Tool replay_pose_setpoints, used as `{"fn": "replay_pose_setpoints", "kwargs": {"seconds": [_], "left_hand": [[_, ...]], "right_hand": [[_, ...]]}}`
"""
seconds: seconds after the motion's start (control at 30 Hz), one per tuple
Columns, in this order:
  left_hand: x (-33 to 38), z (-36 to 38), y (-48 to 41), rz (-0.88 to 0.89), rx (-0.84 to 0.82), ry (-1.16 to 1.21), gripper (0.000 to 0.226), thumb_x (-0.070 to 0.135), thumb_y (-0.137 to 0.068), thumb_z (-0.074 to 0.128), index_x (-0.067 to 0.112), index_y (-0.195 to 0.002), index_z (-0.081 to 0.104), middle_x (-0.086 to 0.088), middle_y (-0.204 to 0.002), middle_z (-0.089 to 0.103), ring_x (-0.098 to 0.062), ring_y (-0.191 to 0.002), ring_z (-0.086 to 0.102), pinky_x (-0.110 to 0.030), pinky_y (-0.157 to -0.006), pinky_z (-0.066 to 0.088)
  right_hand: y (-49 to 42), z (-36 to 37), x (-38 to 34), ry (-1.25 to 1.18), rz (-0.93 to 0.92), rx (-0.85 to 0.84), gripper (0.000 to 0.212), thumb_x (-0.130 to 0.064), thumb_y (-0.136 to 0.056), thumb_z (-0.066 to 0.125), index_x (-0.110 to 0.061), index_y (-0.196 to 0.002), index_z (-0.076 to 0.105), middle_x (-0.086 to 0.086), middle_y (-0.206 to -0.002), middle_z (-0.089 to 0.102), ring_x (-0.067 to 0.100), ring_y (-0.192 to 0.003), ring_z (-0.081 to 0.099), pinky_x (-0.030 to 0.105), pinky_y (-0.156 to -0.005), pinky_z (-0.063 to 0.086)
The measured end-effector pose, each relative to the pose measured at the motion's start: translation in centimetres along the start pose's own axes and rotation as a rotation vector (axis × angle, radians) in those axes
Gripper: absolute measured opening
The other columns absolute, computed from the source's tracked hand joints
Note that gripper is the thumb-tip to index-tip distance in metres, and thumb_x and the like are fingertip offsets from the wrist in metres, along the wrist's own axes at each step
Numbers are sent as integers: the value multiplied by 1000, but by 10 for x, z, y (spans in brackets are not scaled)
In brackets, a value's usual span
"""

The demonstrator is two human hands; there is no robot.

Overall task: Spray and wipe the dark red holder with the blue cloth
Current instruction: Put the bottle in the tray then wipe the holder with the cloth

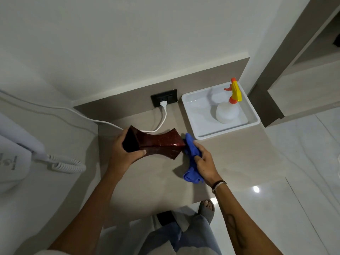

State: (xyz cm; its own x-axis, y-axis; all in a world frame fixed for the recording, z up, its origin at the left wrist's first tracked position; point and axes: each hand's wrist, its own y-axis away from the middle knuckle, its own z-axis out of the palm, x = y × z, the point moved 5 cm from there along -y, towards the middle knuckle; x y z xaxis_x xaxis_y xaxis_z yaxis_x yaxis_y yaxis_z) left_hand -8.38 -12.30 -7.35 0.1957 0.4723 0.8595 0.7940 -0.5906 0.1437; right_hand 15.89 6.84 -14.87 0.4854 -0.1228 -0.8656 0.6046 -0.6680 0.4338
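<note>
The dark red holder [158, 143] is a glossy, waisted, square-mouthed piece held on its side above the beige counter [230, 162]. My left hand [125, 151] grips its open dark mouth end at the left. My right hand [204, 162] clutches the blue cloth [191, 150], whose upper bunch presses against the holder's right end while the rest hangs down past my wrist. The spray bottle [228, 109], white with a yellow and orange trigger head, stands untouched in a white tray [191, 115] at the back right.
A black wall socket [163, 97] holds a white plug, whose cord [161, 122] loops behind the holder. A white wall hair dryer with a coiled cord [64, 163] is at the left. The counter's front edge lies just above my legs and the glossy floor.
</note>
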Motion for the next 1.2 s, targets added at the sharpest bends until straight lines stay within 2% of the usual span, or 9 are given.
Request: {"fn": "replay_pose_setpoints", "kwargs": {"seconds": [0.07,0.2,0.3,0.47,0.57,0.7,0.87,1.07,1.2], "left_hand": [[-5,-1,-3,-83,3,99,97,36,-55,92,24,-145,60,-8,-139,66,-26,-128,65,-47,-106,57],[-8,2,-7,-178,3,153,96,42,-74,92,36,-158,46,2,-147,60,-15,-124,65,-19,-86,59],[-3,1,-7,-192,-40,65,90,63,-85,76,46,-162,32,0,-157,54,-20,-136,58,-29,-102,53],[5,-4,8,-120,-287,-3,110,45,-63,98,65,-148,32,34,-128,65,17,-118,62,-12,-91,53],[9,-8,11,-21,-298,-120,102,43,-53,102,62,-136,47,33,-128,65,10,-118,64,-21,-96,56],[15,-12,9,126,-288,-309,120,57,-45,101,53,-145,36,58,-142,20,19,-140,32,-18,-113,34],[9,-11,12,179,-191,-355,125,46,-51,103,29,-157,39,4,-152,52,-13,-140,50,-36,-116,43],[8,-8,14,167,-75,-358,105,30,-57,100,20,-150,51,-2,-134,64,-21,-125,62,-43,-107,53],[9,-7,10,132,-19,-341,99,20,-54,102,10,-142,59,-9,-129,68,-25,-119,65,-42,-103,54]], "right_hand": [[4,8,1,-127,39,-30,64,17,-95,41,-10,-153,50,14,-150,58,38,-134,60,49,-116,51],[1,28,-18,-302,41,-47,72,20,-93,38,-12,-156,48,10,-150,60,31,-135,61,47,-118,50],[-8,30,-27,-310,58,-13,68,18,-95,39,-10,-156,48,12,-149,61,31,-134,62,49,-118,50],[-17,27,-36,-190,35,-2,61,14,-100,41,-4,-158,44,19,-153,56,32,-140,56,50,-124,43],[-13,31,-37,-114,28,12,63,12,-102,42,-5,-162,37,17,-162,48,31,-149,48,47,-129,35],[-4,42,-35,-22,-16,93,67,11,-100,43,-9,-163,35,9,-155,49,15,-135,48,28,-122,34],[5,50,-38,89,-147,178,71,12,-96,44,-12,-162,35,1,-153,47,7,-131,44,37,-124,39],[13,66,-45,346,-316,161,80,18,-91,45,-5,-165,26,16,-171,31,37,-160,29,41,-131,24],[19,98,-68,422,-370,-18,69,1,-105,47,-9,-168,22,10,-178,14,29,-167,10,51,-135,19]]}}
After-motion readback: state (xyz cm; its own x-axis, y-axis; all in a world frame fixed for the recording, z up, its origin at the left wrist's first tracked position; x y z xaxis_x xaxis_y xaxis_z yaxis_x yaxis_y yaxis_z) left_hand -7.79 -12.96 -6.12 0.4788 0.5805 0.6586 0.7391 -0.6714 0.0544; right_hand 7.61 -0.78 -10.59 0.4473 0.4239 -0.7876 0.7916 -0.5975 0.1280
